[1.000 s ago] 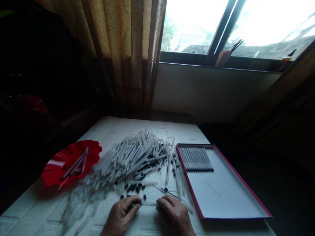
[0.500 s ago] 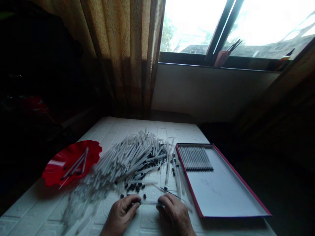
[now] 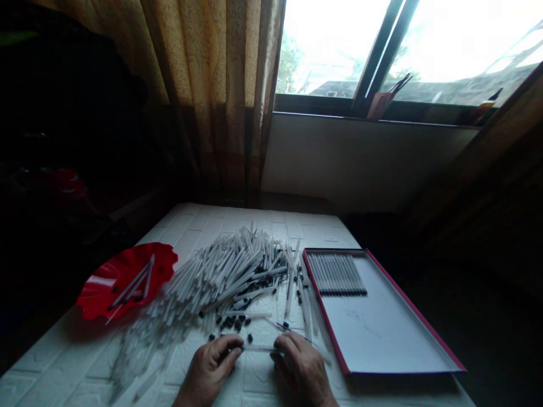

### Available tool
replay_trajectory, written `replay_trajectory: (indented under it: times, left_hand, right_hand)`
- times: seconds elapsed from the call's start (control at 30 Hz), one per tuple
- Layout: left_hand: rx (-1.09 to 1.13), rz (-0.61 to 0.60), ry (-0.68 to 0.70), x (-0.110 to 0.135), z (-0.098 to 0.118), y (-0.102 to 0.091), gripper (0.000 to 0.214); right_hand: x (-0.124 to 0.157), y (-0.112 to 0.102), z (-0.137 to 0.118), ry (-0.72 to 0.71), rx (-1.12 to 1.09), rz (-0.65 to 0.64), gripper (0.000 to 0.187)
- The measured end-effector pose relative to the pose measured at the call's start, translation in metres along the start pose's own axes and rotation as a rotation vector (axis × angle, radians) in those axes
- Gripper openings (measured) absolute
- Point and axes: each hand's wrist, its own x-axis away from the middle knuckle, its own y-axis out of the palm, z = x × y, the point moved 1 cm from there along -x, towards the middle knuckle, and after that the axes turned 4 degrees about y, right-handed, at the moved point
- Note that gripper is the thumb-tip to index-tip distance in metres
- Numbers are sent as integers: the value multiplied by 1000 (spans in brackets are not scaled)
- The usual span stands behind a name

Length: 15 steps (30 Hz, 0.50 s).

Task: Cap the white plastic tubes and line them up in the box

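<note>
Through the head camera I'm watching both hands working low over the table (image 3: pixel 314 390), taking the tube between them as the centre of my clock. The left hand (image 3: pixel 212 362) is lying between eight and nine o'clock, its back facing up, its wrist running toward seven. Its thumb and index finger are bending together and pinching the near end of a clear tube (image 3: pixel 259 349). The right hand (image 3: pixel 301 362) is resting between three and four o'clock, its wrist running toward five, its fingers curling down over the opposite end. Those fingers are closing on the tube, though I'm not seeing the right thumb clearly. The tube is spanning the gap between the hands, lying nearly level from nine to three.

Loose black caps (image 3: pixel 231 322) are sitting near the left fingertips at ten o'clock, and a large pile of tubes (image 3: pixel 229 271) is spreading at eleven. Toward two to three o'clock, a red-edged tray (image 3: pixel 394 339) is holding a neat row of black-ended pens (image 3: pixel 337 275). A red dish (image 3: pixel 95 288) is standing around ten o'clock, well apart, with a few pieces lying inside.
</note>
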Motion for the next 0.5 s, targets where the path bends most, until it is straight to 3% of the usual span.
replay_trajectory:
  times: [0.2,0.4,0.5]
  left_hand:
    - [13,7,18,0,1,0,14]
    - [14,2,-11,-1,1,0,16]
    - [18,-2,-19,-1,1,0,16]
  right_hand:
    - [0,-1,2,2,59,-18,26]
    - [-2,-3,-2,-5,-18,109,17]
    - [0,-1,1,0,-11,81,12]
